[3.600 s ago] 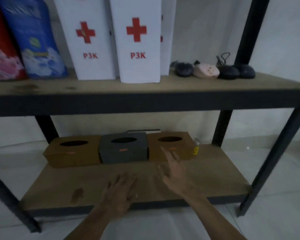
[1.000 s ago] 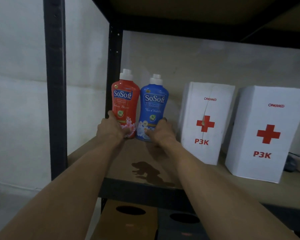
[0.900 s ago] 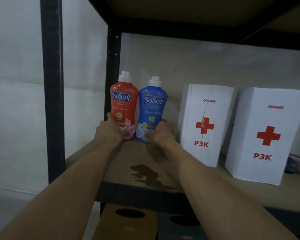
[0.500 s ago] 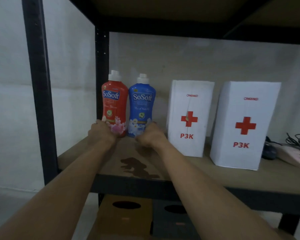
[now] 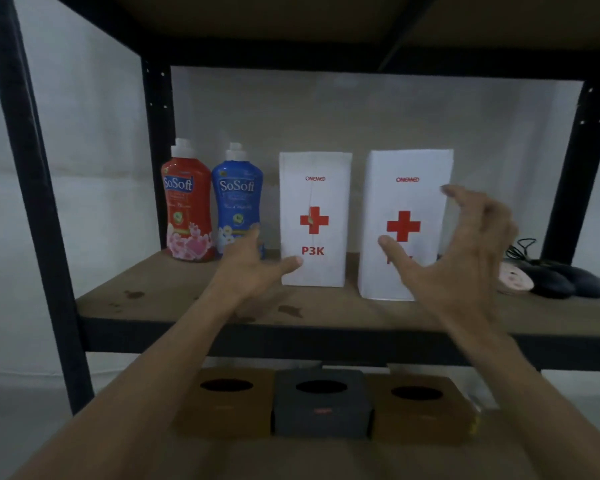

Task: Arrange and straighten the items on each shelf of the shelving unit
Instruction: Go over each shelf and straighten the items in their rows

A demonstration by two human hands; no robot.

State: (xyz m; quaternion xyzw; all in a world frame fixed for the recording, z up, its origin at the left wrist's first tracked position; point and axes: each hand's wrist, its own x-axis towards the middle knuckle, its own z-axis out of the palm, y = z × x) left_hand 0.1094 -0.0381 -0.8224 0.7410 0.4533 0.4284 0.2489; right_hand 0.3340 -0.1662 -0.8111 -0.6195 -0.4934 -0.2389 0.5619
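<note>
- Nearest, on the lower shelf, three square tissue boxes with oval top openings sit side by side in a row: a brown one (image 5: 222, 407), a dark grey one (image 5: 321, 407) and another brown one (image 5: 420, 410). Their small front marks are too dim to read.
- Above them both arms reach over the wooden middle shelf board (image 5: 174, 299). The left hand (image 5: 253, 271) is spread flat and holds nothing, its thumb by the lower left corner of the left tall white cardboard box (image 5: 314, 188). Contact cannot be told.
- The right hand (image 5: 465, 258) is wide open and cupped in front of the right tall white cardboard box (image 5: 407, 168), gripping nothing.
- The step looks like squaring these two boxes. The next move calls for taking their sides and lining up their fronts.
- Each box reads "ONEMED" above a red cross. "P3K" shows on the left one.
- Further left stand a red plastic bottle (image 5: 186, 209) and a blue plastic bottle (image 5: 237, 199), both marked "SoSoft".
- At far right lie dark computer mice (image 5: 555, 280).
</note>
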